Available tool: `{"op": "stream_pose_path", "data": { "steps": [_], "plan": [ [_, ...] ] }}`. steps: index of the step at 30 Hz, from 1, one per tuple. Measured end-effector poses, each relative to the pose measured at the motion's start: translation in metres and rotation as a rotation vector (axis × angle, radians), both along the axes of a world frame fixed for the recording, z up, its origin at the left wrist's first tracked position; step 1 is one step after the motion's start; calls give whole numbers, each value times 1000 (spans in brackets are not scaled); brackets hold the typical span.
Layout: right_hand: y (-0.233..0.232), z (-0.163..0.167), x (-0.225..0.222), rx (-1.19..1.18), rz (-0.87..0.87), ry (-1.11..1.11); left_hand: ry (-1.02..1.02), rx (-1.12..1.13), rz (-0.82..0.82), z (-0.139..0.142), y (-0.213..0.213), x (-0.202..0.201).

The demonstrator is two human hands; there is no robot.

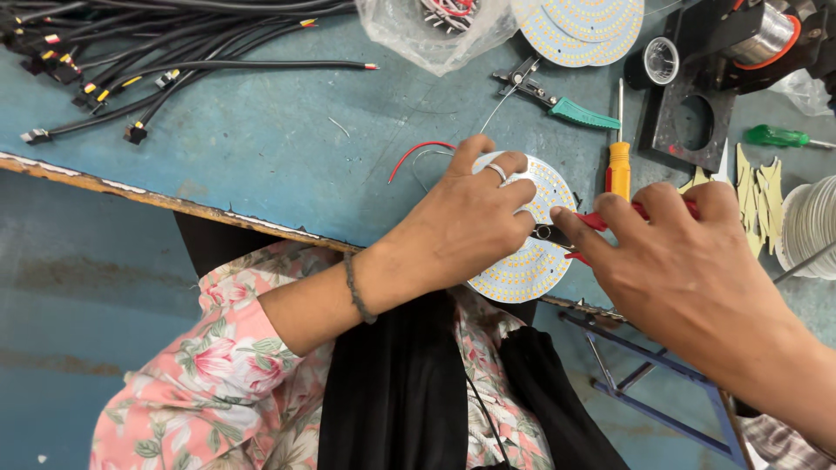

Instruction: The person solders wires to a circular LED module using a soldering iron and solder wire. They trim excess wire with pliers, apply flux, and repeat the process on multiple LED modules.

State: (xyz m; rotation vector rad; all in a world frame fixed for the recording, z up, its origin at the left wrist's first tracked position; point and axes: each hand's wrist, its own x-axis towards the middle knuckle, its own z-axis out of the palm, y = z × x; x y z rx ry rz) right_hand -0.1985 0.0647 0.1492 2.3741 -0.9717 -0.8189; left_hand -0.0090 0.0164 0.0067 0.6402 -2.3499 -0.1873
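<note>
at the near edge of the blue workbench (261,148), the left hand (466,226) lay flat on a round white led board (522,265), fingers pressed down on its top, a ring on one finger and a dark band at the wrist. the board sat partly over the bench edge, red and white wires (416,155) curling out from under the hand. the right hand (675,261) was clamped on red-handled cutters (582,228), the metal tip touching the board just beside the left fingertips. both hands were close together, almost touching. a yellow-handled screwdriver (619,165) lay just behind the board, green-handled pliers (557,104) further back. a stack of similar round boards (579,30) sat at the far edge near a plastic bag (409,35). black cables (148,61) were spread at far left. a green screwdriver (779,137) lay at right, near a solder spool (762,35). floral sleeve (226,365) below.
</note>
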Motion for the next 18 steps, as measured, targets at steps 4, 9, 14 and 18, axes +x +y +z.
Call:
{"op": "stream_pose_path", "data": {
  "steps": [4, 9, 14, 18],
  "plan": [
    [1, -1, -2, -19, 16, -37, -56, -69, -114, 1, -4, -6],
    [1, -1, -5, -41, 46, -26, -20, -75, -93, -4, -6, -10],
    [1, -1, -6, -17, 30, -59, -3, -68, -66, -8, -6, -12],
    [2, 0, -6, -3, 23, 12, -15, -57, -57, -9, -5, -13]
  ]
}}
